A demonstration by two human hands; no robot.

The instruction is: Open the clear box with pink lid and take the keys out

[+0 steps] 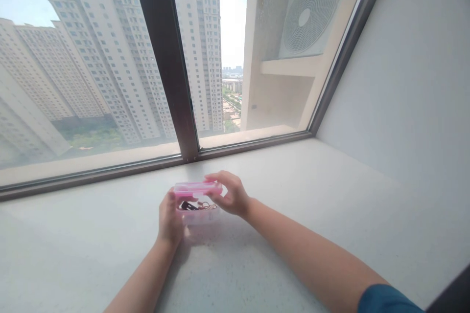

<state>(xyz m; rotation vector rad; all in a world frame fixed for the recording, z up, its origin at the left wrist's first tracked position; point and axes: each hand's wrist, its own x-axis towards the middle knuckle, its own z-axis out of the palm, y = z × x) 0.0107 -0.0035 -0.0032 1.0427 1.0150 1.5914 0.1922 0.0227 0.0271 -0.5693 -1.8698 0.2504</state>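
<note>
A small clear plastic box [200, 214] with a pink lid [196, 188] stands on the white sill [293, 195] near the window. Small dark and reddish items show through its wall. My left hand [169, 220] grips the box at its left end. My right hand [228, 193] holds the right end, with its fingers curled over the lid's edge. The lid sits on top of the box; I cannot tell if it is fully seated.
A large window with a dark vertical frame post [169, 58] runs along the back of the sill. A white wall [411, 83] rises on the right. Outside are tall buildings and an air-conditioner unit [312, 10].
</note>
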